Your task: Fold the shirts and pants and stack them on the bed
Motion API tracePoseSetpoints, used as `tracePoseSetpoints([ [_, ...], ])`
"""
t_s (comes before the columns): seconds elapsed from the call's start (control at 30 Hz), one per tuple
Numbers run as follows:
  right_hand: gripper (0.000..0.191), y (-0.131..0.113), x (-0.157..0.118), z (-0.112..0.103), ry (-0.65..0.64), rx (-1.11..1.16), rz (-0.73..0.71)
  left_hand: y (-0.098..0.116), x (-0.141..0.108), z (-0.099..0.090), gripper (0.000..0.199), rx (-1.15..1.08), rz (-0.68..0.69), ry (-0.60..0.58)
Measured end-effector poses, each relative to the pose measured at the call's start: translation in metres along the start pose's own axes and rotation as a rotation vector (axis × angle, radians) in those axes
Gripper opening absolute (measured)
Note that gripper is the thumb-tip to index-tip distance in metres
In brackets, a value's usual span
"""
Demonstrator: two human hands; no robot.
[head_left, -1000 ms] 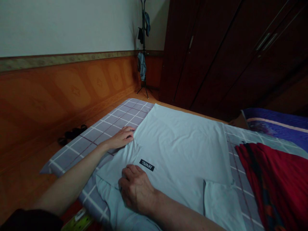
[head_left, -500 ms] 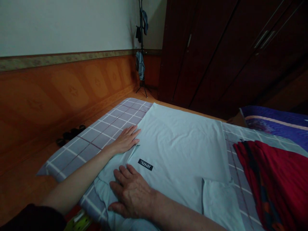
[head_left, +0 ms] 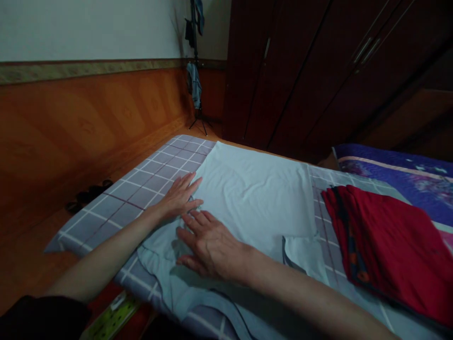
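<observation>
A pale blue T-shirt (head_left: pixel 255 198) lies spread on a grey checked bed sheet (head_left: pixel 152 184), with a folded-over part at its near side. My left hand (head_left: pixel 180 196) rests with spread fingers at the shirt's left edge, touching cloth and sheet. Just below it, my right hand (head_left: pixel 210 248) presses flat on the shirt, fingers apart, its fingertips close to my left hand. Neither hand grips anything. The shirt's black label is hidden from view. A small flap of the shirt (head_left: pixel 304 255) lies at the right.
A folded red cloth (head_left: pixel 375 245) lies on the sheet to the right, and a purple floral quilt (head_left: pixel 399 170) lies beyond it. A dark wardrobe (head_left: pixel 283 71) and a coat stand (head_left: pixel 194 61) stand behind. Dark sandals (head_left: pixel 88 196) lie on the wooden floor at left.
My right hand has slid up and left toward my left hand, and the black label has gone from view. The whole view has shifted, showing more of the red cloth.
</observation>
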State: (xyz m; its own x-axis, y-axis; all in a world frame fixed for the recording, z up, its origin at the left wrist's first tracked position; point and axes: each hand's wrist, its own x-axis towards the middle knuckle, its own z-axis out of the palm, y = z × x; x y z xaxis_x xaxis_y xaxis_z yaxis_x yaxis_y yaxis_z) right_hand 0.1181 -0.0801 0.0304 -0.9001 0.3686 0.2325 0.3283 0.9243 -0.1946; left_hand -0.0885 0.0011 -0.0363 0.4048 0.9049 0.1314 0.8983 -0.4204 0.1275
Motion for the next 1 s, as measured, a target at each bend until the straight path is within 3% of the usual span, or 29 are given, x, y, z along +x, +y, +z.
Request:
tracePoseSetpoints([
  [0.1, 0.034, 0.004, -0.032, -0.033, -0.029, 0.021, 0.133, 0.023, -0.022, -0.011, 0.069, -0.054, 0.200, -0.092],
  [0.2, 0.042, 0.001, -0.080, -0.041, 0.000, -0.008, 0.308, 0.041, -0.050, -0.014, 0.075, -0.113, 0.364, -0.241],
  [0.3, 0.049, -0.006, -0.133, -0.027, 0.092, -0.149, 0.480, 0.050, -0.072, -0.011, 0.081, -0.125, 0.399, -0.336],
  [0.47, 0.058, -0.031, -0.199, 0.013, 0.211, -0.325, 0.771, 0.054, -0.086, -0.006, 0.087, -0.145, 0.395, -0.358],
  [0.63, 0.069, -0.069, -0.211, 0.032, 0.065, -0.200, 0.704, 0.072, -0.089, -0.012, 0.090, -0.207, 0.489, -0.377],
  [0.8, 0.072, -0.085, -0.219, 0.024, 0.103, -0.172, 0.811, 0.090, -0.098, -0.033, 0.092, -0.283, 0.639, -0.498],
  [0.9, 0.078, -0.089, -0.231, 0.027, 0.026, -0.164, 0.755, 0.085, -0.111, -0.034, 0.097, -0.234, 0.627, -0.542],
  [1.0, 0.078, -0.095, -0.243, 0.026, 0.041, -0.188, 0.719, 0.067, -0.127, -0.028, 0.098, -0.184, 0.551, -0.482],
])
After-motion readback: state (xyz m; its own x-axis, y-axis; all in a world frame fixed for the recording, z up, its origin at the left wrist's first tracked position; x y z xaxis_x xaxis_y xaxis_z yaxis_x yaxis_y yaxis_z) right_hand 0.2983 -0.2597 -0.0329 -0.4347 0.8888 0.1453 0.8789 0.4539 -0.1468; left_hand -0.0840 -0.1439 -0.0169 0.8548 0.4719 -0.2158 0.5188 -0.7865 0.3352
